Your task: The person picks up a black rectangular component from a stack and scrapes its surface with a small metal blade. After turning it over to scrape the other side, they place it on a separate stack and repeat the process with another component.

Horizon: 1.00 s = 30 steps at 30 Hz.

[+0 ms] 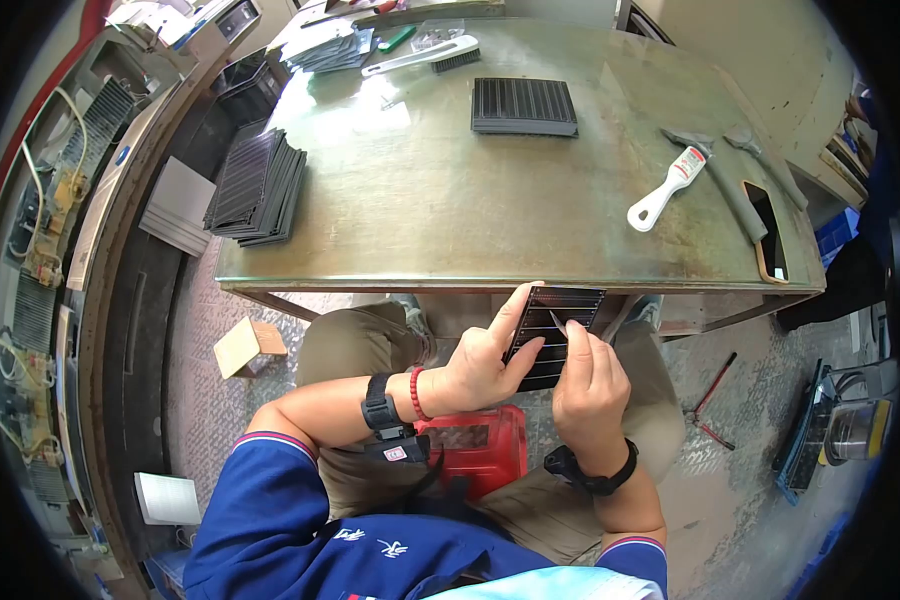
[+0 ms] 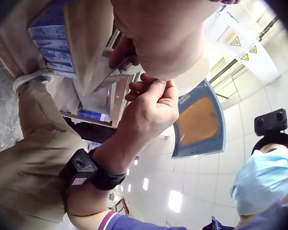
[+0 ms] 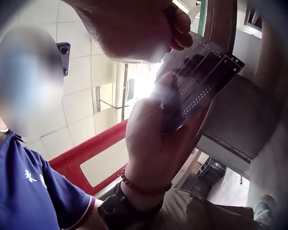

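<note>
A black slotted plate (image 1: 548,350) is held just off the table's front edge, above the lap. The left hand (image 1: 482,362) grips its left side, thumb across the face and index finger along the upper corner. Over the plate's right side, the right hand (image 1: 592,390) pinches a small pointed tool (image 1: 558,321), its tip at the plate's face. In the right wrist view the plate (image 3: 201,81) shows rows of small holes, with the left hand (image 3: 146,129) holding it. The left wrist view shows the right hand (image 2: 151,108) with fingertips pinched together; the tool is not clear there.
On the table (image 1: 390,220) are a stack of black plates (image 1: 258,188) at left, another stack (image 1: 524,107) at the back, a black-bristled brush (image 1: 425,56), a white-handled brush (image 1: 668,188), pliers (image 1: 735,190) and a phone (image 1: 765,232). A red stool (image 1: 505,450) is below.
</note>
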{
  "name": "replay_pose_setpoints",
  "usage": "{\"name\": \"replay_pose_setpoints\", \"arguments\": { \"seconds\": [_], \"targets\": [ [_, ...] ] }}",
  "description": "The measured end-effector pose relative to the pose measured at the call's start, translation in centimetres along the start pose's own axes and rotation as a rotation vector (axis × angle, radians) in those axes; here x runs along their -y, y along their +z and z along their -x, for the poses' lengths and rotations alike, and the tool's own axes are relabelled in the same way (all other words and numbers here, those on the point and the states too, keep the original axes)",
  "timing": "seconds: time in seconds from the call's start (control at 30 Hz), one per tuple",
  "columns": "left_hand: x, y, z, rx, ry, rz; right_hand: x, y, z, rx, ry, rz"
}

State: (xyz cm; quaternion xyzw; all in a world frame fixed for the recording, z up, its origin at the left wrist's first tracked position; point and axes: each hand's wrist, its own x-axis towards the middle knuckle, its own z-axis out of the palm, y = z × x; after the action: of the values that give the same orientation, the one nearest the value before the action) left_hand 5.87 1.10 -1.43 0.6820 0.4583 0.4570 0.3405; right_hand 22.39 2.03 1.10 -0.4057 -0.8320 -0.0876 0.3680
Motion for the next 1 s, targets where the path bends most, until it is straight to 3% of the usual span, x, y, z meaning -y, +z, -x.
{"name": "replay_pose_setpoints", "arguments": {
  "seconds": [0.13,0.4,0.77,0.87,0.93,0.97,1.0],
  "targets": [
    [-0.5,-0.1,-0.3,-0.022,0.096,-0.027,-0.1,-0.1,0.0,0.021,0.007,0.004],
    [-0.3,-0.3,-0.2,-0.008,0.132,-0.087,-0.6,-0.4,0.2,0.048,0.024,-0.028],
    [-0.1,-0.7,-0.7,-0.051,0.307,-0.17,-2.2,-1.2,0.3,0.18,0.154,-0.02],
    [-0.4,-0.8,-0.6,-0.031,0.266,-0.187,-2.6,-1.1,0.3,0.16,0.179,0.028],
    [0.0,-0.4,-0.5,-0.058,0.095,0.007,-2.9,-1.3,0.4,0.149,0.199,-0.004],
    [0.2,-0.8,-0.4,0.01,-0.14,0.158,-3.2,-1.3,0.4,0.139,0.218,-0.039],
    [-0.4,-1.0,-1.1,0.023,-0.183,0.417,-3.6,-1.6,0.4,0.137,0.213,-0.04]
  ]
}}
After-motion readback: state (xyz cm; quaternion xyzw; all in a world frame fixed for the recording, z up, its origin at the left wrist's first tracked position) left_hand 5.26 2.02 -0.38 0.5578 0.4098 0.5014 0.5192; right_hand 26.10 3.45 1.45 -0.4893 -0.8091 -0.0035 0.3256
